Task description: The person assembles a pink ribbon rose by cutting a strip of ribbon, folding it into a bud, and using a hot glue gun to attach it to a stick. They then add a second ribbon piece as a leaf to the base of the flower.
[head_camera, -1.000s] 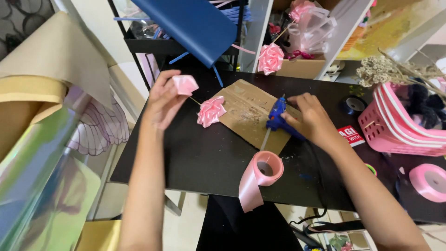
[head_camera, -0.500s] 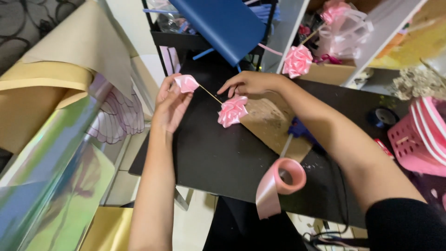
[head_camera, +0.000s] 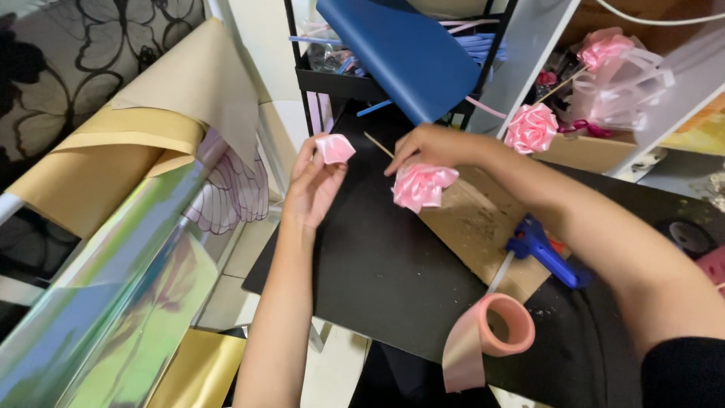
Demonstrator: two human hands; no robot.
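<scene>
The left hand [head_camera: 313, 185] pinches a small ribbon bud [head_camera: 334, 148] on a thin stick [head_camera: 377, 145]; the right hand [head_camera: 430, 147], at three o'clock, grips a soft, crushable ribbon rose [head_camera: 421, 186], best held underneath.

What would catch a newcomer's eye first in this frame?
The left hand pinches a small pink ribbon bud at centre, while the right hand rests on a pink ribbon rose on the black table. A blue glue gun lies to the right.

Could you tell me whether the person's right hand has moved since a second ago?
Yes. The right hand left the blue glue gun and crossed left over the cardboard sheet to the ribbon rose.
</scene>
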